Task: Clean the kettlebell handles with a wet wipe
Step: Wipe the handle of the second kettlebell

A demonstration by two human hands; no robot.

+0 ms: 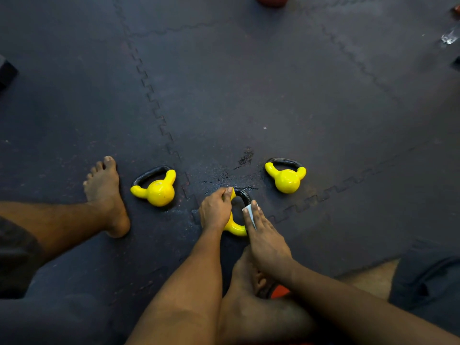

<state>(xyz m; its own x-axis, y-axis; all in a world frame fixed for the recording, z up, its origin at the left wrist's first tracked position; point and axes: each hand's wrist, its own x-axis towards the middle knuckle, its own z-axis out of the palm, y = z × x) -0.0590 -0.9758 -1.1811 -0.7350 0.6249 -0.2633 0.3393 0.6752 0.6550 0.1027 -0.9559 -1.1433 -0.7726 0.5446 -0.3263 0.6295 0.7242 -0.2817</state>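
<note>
Three yellow kettlebells with black handles lie on the dark floor mat. The middle kettlebell [236, 228] lies between my hands. My left hand [216, 209] grips the left side of its handle and hides most of its body. My right hand [264, 235] presses a white wet wipe [249, 213] against the right side of the black handle [245, 196]. A second kettlebell [157, 191] lies to the left, beside my bare foot. The third kettlebell [286, 178] lies to the right, a little farther off.
My left foot [105, 192] rests on the mat at left; my other foot [249, 282] is tucked under my right wrist. Wet patches [224, 175] darken the interlocking rubber tiles behind the middle kettlebell. A red object [272, 0] and shiny items [450, 36] lie at the far edge.
</note>
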